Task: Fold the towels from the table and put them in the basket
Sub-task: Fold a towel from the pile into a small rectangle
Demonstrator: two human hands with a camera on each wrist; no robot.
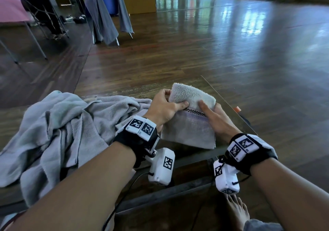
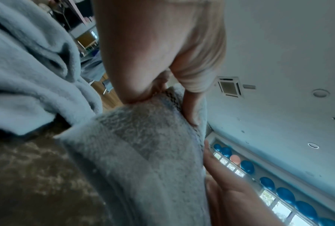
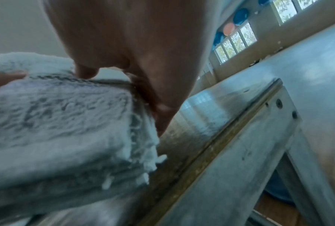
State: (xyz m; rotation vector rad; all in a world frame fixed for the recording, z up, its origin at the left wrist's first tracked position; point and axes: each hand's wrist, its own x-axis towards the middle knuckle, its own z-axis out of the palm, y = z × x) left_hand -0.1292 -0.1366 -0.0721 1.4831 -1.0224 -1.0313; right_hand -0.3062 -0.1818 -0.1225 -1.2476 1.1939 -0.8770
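A small grey towel (image 1: 188, 131) with a checked band is folded over and held up above the table (image 1: 124, 91) at centre right. My left hand (image 1: 170, 99) pinches its upper left side, thumb on the front and fingers behind. My right hand (image 1: 211, 112) grips the right side, thumb on the band and fingers behind the cloth. The left wrist view shows the towel (image 2: 143, 152) pinched at its fold. In the right wrist view the folded layers (image 3: 56, 122) hang over the table. A heap of loose grey towels (image 1: 62, 123) lies at the left. No basket is visible.
The table's right edge (image 3: 211, 152) runs close beside the held towel. A small orange item (image 1: 237, 109) sits just past that edge. A rack with hanging grey towels (image 1: 105, 13) and a pink-covered table (image 1: 14, 8) stand far back left. My bare foot (image 1: 236, 211) is on the floor.
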